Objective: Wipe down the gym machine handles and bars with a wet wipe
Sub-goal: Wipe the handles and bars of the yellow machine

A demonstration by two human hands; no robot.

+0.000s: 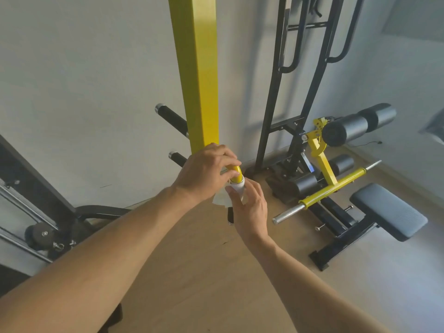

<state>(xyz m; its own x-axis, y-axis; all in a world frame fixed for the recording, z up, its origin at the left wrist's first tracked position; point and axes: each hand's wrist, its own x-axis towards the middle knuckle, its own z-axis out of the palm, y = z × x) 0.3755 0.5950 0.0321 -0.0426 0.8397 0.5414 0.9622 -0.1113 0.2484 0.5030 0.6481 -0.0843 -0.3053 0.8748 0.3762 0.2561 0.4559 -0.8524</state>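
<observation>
A tall yellow square post of the gym machine rises in front of me. At its base a short yellow bar sticks out toward me. My left hand grips that bar from above. Just below, my right hand holds a white wet wipe wrapped round the bar's end, fingers curled on it. A black handle tip shows under the wipe, partly hidden by my right hand.
Two black pegs jut left from the post. A black frame stands at right with foam rollers, a yellow and chrome bar and a padded bench. Another machine fills the left edge. Wooden floor lies below.
</observation>
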